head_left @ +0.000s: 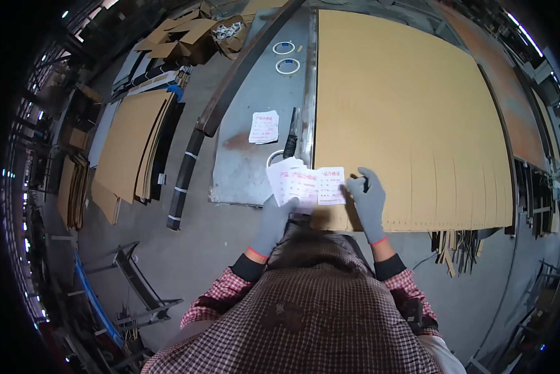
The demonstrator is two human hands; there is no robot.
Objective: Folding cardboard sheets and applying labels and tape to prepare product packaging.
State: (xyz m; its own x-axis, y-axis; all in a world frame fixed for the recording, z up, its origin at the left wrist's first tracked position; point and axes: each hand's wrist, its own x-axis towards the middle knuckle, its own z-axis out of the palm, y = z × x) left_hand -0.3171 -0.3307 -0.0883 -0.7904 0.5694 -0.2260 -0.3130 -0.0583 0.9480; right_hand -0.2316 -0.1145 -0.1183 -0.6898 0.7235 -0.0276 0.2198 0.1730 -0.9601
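Left hand (pixel 274 221) grasps paper slips (pixel 295 184); right hand (pixel 367 202) clenched on a pen, likely. Steady slips flat against cardboard sheet (pixel 411 118) before marking.

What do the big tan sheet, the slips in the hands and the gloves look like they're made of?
Big tan sheet: likely corrugated cardboard, matte, with slots cut along its near edge. Slips: thin white paper, red print. Gloves on left hand and right hand: grey knit fabric, perhaps coated.

Cardboard sheet (pixel 411 118) on table, right of metal plate (pixel 264 106); tape rolls (pixel 285 57) and label slip (pixel 264 127) on plate; cardboard stacks (pixel 130 146) on floor, left.
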